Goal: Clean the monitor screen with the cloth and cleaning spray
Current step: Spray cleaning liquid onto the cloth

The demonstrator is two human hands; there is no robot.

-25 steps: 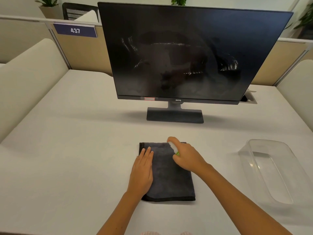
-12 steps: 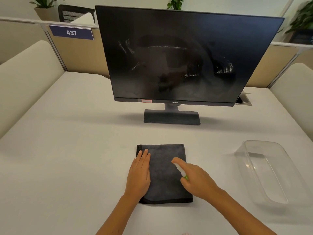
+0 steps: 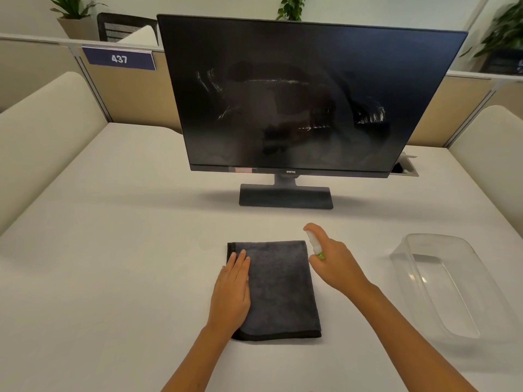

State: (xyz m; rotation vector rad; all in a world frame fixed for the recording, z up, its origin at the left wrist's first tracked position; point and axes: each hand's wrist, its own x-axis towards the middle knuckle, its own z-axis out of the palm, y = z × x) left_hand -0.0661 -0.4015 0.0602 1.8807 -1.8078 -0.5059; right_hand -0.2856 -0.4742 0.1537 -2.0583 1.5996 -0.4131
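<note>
Right now I am pressing my left hand (image 3: 230, 292) flat, fingers spread out and not gripping anything, on the left part of the dark grey cloth (image 3: 278, 290), which is lying folded on the white desk (image 3: 113, 250) near me. My right hand (image 3: 336, 264) is hovering just beside the cloth's far right corner, and it is curling tightly around a small spray bottle (image 3: 315, 246); I am seeing only the white top and a bit of green band peeking out between my fingers, with my forefinger sitting on top of the nozzle. Whether any spray is coming out I cannot tell. Farther away, the monitor (image 3: 297, 94) is standing upright on its flat dark base (image 3: 285, 196), turned off, and its black screen is showing pale streaks and smudges across the middle and toward the right. To my right, well apart from the cloth, a clear plastic container (image 3: 441, 281) is sitting open on the desk. Beyond the desk, beige partition panels are running along the far edge, and a blue sign (image 3: 119, 58) reading 437 is hanging at the far left. A dark chair back (image 3: 124, 25) and some green plants are peeking over the partition behind it.
</note>
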